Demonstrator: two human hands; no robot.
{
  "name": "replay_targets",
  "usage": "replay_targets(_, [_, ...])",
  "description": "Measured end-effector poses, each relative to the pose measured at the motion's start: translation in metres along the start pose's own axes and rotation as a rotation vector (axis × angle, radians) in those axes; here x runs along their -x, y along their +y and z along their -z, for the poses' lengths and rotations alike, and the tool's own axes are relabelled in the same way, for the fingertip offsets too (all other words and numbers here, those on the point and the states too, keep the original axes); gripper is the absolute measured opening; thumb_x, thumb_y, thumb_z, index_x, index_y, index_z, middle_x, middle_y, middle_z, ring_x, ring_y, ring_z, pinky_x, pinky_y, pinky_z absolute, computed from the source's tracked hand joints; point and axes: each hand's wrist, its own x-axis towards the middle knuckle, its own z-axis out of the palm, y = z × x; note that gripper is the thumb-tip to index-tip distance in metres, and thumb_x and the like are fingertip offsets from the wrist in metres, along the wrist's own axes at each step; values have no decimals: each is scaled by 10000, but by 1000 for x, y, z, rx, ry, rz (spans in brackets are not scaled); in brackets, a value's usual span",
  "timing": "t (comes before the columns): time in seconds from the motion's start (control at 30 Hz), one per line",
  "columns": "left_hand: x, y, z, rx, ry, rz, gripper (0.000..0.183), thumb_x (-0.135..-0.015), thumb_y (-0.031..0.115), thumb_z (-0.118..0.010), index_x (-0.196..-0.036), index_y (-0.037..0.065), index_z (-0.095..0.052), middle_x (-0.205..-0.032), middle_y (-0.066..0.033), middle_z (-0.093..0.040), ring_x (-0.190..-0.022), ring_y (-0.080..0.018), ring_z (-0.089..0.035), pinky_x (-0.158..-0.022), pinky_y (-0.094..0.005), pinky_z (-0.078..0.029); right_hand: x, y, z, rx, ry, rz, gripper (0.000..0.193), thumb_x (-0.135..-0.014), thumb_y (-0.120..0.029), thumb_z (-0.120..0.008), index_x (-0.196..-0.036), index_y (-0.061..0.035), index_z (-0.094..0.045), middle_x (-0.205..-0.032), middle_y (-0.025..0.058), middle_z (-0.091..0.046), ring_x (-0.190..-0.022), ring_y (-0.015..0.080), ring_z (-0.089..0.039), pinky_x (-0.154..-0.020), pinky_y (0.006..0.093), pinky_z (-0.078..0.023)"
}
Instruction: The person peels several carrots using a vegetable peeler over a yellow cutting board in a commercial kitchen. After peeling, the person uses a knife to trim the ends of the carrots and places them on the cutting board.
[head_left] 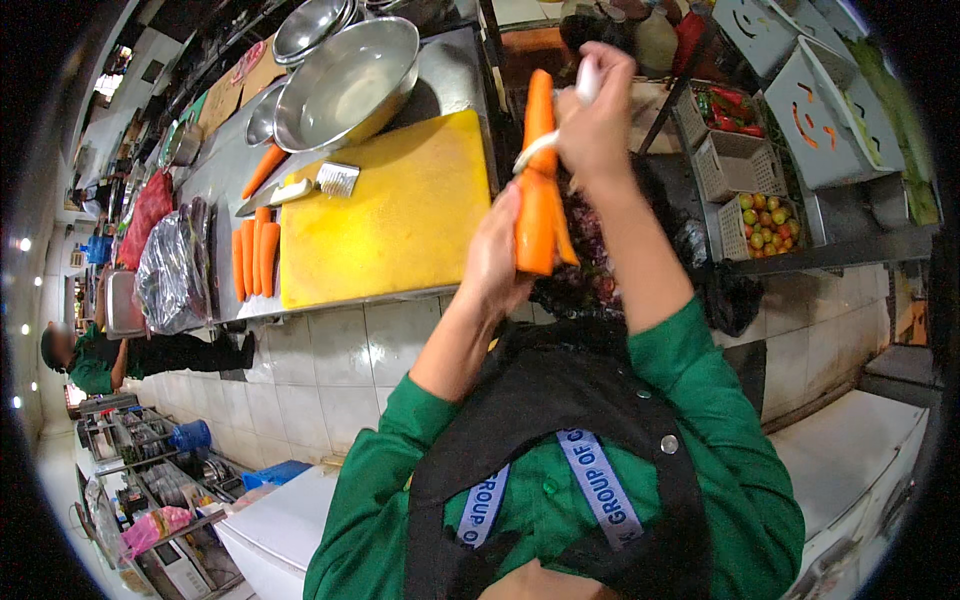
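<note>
Left grip (pixel 492 257) holds carrot (pixel 538 238) at near end, likely bracing it against white peeler (pixel 588 82) clasped in right grip (pixel 600 120).

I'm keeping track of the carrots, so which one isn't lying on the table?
The carrot held in the left hand, with the right hand's white peeler at it. The other visible carrots lie on the metal table, left of the yellow cutting board.
</note>
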Motion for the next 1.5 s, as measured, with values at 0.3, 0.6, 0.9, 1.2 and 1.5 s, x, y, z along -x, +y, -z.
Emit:
replay_targets(0.3, [-29,7,36,-13,-130,215,512,-928,520,-403,-1085,44,-505,-826,-80,-587,-716,-173,-595,-613,-320,-513,-59,82,49,140,150,-389,483,-774,-6,-535,-1222,-63,-363,-1197,176,-438,-1052,280,-489,-900,371,-397])
replay_targets(0.6, [-46,-7,26,21,54,123,431,-974,441,-320,-1128,67,-471,-826,-80,-593,-681,-210,-601,-576,-341,-513,67,5,13,-279,-18,-447,460,-768,51,-515,-1195,-60,-385,-1101,84,-387,-972,157,-405,-892,276,-350])
replay_targets(0.9, [-17,14,24,-162,-235,203,416,-955,400,-420,-1207,77,-488,-880,-74,-593,-682,-178,-595,-536,-347,-525,-22,31,13,76,111,-124,488,-726,30,-529,-1170,-113,-385,-1150,185,-516,-1009,350,-554,-864,414,-440])
replay_targets(1.2, [-52,7,49,28,-128,334,431,-971,436,-349,-1153,63,-465,-860,-96,-601,-709,-196,-601,-595,-344,-518,-29,52,33,-45,152,-388,463,-755,18,-512,-1188,-89,-384,-1125,184,-474,-983,271,-521,-882,387,-407])
replay_targets(1.5, [-47,-3,21,14,9,53,411,-992,395,-295,-1188,66,-445,-859,-48,-554,-702,-168,-577,-607,-352,-501,62,0,1,-87,-10,-386,498,-704,91,-472,-1175,-47,-384,-1116,150,-451,-1053,260,-458,-968,331,-330])
